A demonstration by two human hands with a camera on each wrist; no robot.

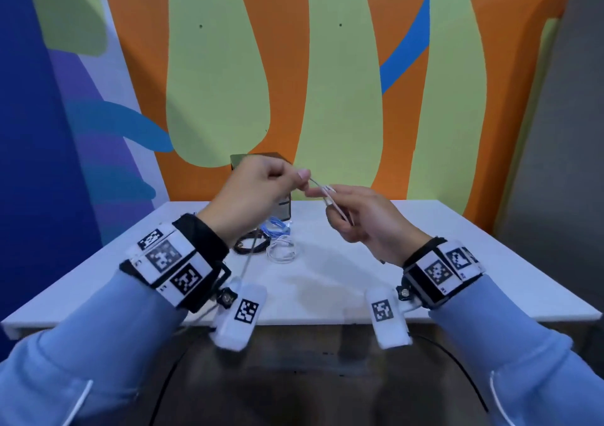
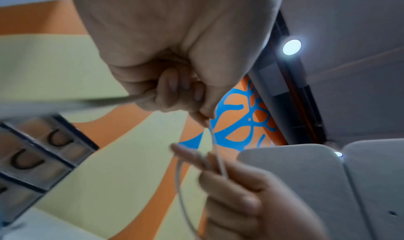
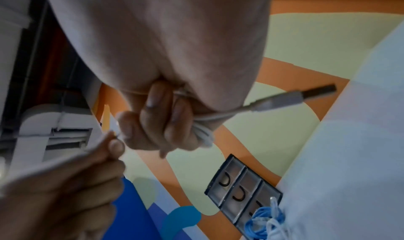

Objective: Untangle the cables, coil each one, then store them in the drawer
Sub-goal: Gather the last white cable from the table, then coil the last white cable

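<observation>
Above the table, both hands work one white USB cable (image 1: 322, 190). My left hand (image 1: 302, 180) pinches it between thumb and forefinger, and the rest trails down past my left wrist. My right hand (image 1: 331, 208) grips several folded loops of the same cable (image 3: 203, 128), and its USB plug (image 3: 295, 97) sticks out past the thumb. In the left wrist view, the cable (image 2: 215, 147) runs from my left hand (image 2: 206, 121) to my right fingers (image 2: 190, 155). On the table lie a blue cable (image 1: 277, 226), a black cable (image 1: 250, 246) and a coiled white cable (image 1: 281, 252).
A small drawer unit (image 3: 242, 192) with clear fronts and dark handles stands at the back of the white table (image 1: 425, 262), partly hidden behind my left hand in the head view. A painted wall rises right behind it. The blue cable (image 3: 260, 226) lies just before the drawers.
</observation>
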